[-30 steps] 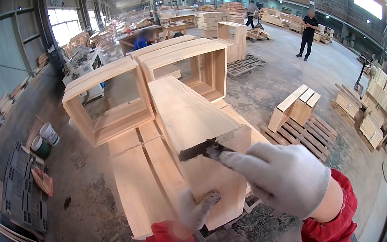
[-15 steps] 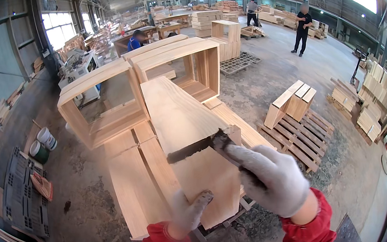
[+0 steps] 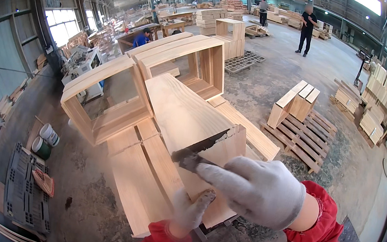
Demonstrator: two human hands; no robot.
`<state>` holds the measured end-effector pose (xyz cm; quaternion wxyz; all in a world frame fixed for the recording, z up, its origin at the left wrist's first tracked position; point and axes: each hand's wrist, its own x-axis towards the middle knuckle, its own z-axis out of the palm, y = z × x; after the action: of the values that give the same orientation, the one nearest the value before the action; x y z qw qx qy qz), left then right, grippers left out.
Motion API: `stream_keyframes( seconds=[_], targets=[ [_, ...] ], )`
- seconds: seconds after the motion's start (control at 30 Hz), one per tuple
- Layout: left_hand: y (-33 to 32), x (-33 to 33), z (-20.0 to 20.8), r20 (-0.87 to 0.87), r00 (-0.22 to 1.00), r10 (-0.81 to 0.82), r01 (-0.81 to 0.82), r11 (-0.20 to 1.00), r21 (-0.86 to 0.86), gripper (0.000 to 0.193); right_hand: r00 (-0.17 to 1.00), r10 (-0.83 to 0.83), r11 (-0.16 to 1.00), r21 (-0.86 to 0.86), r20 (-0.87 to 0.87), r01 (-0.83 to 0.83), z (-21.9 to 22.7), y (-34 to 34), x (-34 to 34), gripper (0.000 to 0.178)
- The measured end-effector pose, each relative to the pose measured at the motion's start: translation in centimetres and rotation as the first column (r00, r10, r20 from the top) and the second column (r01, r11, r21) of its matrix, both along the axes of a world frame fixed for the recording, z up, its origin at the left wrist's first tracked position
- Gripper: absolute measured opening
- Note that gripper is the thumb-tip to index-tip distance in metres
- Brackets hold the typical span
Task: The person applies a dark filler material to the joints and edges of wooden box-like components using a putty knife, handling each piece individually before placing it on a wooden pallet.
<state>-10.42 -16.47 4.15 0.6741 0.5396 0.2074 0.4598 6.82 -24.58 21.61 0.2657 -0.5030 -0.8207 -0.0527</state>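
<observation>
In front of me lies a pale wooden box, its broad top panel tapering away and its near end panel facing me. A dark strip runs along the edge where the two panels meet. My right hand, in a white glove, pinches a dark flat piece like sandpaper against the left end of that edge; its exact kind is unclear. Lower down, my gloved left hand grips the left side of the end panel, thumb laid on its face and the other fingers partly hidden. The gloves' fingertips are stained dark.
Open wooden frames stand beyond the box, with long boards to its left. To the right, a pallet carries stacked pieces. Buckets and a grey plastic pallet lie at left. Several people are farther off.
My right hand has slid the dark piece from the right part of the box's edge down to its left end. My left hand keeps its place on the end panel.
</observation>
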Motion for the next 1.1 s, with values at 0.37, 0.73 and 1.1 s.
stream_keyframes(
  seconds=[0.37,0.73,1.1],
  targets=[
    [0.0,0.2,-1.6,0.135,0.990,-0.030,0.040,0.997,-0.070,0.020,0.985,-0.123,0.991,-0.032,0.124,0.128,2.1,-0.7,2.6,0.061],
    [-0.4,0.5,-1.2,0.030,0.992,0.125,-0.121,0.986,-0.114,0.012,0.977,-0.179,0.972,0.136,-0.115,0.194,-0.9,-1.6,4.7,0.050],
    [1.8,-1.5,-3.3,-0.264,0.812,0.521,0.000,0.451,0.892,0.031,0.929,-0.098,0.954,0.232,-0.358,0.191,-3.9,1.2,4.1,0.046]
  ],
)
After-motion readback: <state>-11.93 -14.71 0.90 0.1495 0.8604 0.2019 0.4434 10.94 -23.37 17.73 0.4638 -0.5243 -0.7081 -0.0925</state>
